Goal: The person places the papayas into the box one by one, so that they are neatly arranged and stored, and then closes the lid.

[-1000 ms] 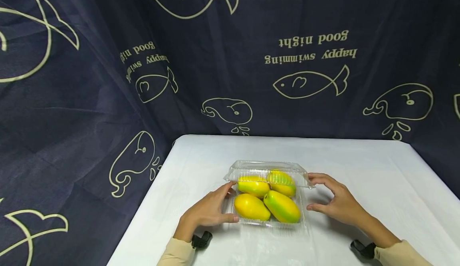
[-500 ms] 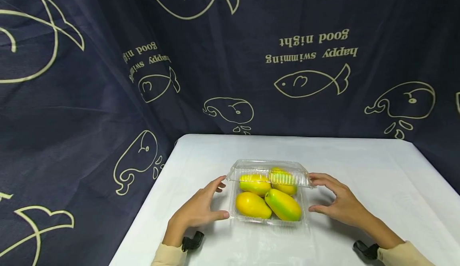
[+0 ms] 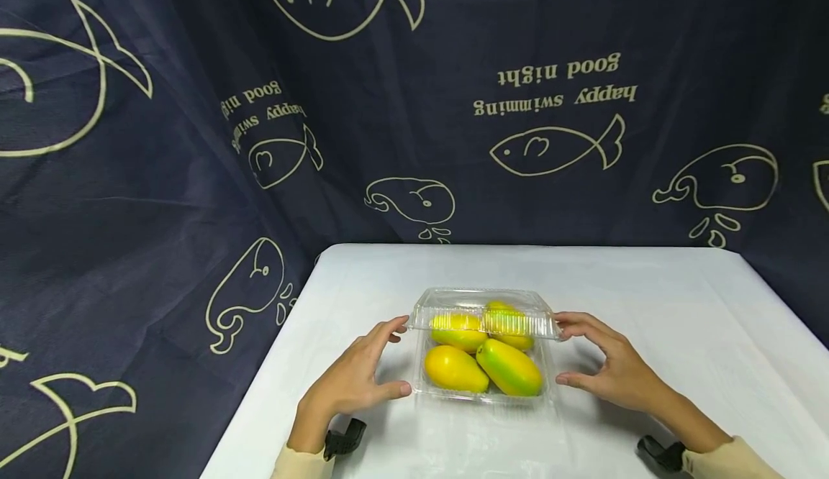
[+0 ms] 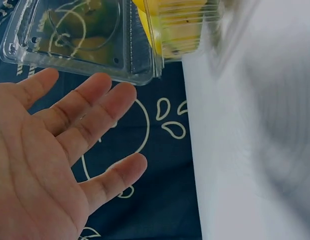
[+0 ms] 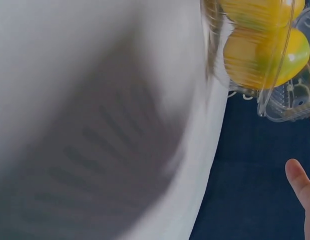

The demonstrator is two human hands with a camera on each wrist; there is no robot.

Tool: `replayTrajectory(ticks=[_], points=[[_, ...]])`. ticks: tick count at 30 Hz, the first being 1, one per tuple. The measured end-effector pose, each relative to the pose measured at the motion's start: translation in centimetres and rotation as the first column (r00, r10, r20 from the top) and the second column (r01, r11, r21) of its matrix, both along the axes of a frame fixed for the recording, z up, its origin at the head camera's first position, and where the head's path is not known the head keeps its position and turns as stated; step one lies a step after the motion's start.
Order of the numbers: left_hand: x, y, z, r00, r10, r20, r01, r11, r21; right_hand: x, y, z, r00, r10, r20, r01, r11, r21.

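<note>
Several yellow-green mangoes (image 3: 512, 369) sit in a clear plastic clamshell box (image 3: 479, 397), whose hinged lid (image 3: 482, 296) leans partly raised over the back ones. My left hand (image 3: 352, 382) is spread at the left, its fingertips at the lid's left corner and its thumb off the base. In the left wrist view, the palm (image 4: 34, 165) and fingers look straight, below the lid. On the right, my right hand (image 3: 612, 364) has its fingertips at the lid's right corner, with the thumb apart from the box. Only part of the right hand (image 5: 307, 200) shows in the right wrist view.
A white-covered table (image 3: 376, 270) carries the box. Dark blue cloth (image 3: 414, 105) with fish and whale drawings hangs behind and to the left. Each wrist wears a black strap-on device (image 3: 345, 438).
My left hand has moved left, off the side of the base, and its fingertips are now at the lid's corner. The right hand has stayed nearly still.
</note>
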State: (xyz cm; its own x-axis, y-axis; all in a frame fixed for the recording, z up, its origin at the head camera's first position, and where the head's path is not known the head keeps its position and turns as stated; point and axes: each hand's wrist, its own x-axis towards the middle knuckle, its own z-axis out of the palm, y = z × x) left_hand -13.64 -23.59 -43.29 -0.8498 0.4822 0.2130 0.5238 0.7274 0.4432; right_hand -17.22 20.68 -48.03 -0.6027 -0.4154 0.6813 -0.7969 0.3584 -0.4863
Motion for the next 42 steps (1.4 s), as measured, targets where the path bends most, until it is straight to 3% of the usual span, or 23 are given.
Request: replayTrajectory(ticks=[11,20,30,42], points=[[0.3,0.6,0.5,0.998,-0.008,-0.068,0.008,1.000,0.003,1.3,-0.2,0.6,1.000,0.010,0.026,-0.010,1.000,0.012],[0.7,0.8,0.2,0.997,0.018,-0.071,-0.020,0.999,-0.036,2.4,-0.3,0.9,0.999,0.009,0.050,-0.009,1.000,-0.003],[0.9,0.8,-1.0,0.979,0.013,-0.204,-0.020,0.999,-0.034,4.0,-1.3,1.1,0.983,-0.092,0.158,0.084,0.995,0.058],[1.5,0.6,-1.9,0.988,0.030,-0.153,-0.031,1.000,-0.005,5.0,-1.7,0.7,0.978,-0.138,0.157,0.128,0.989,0.073]])
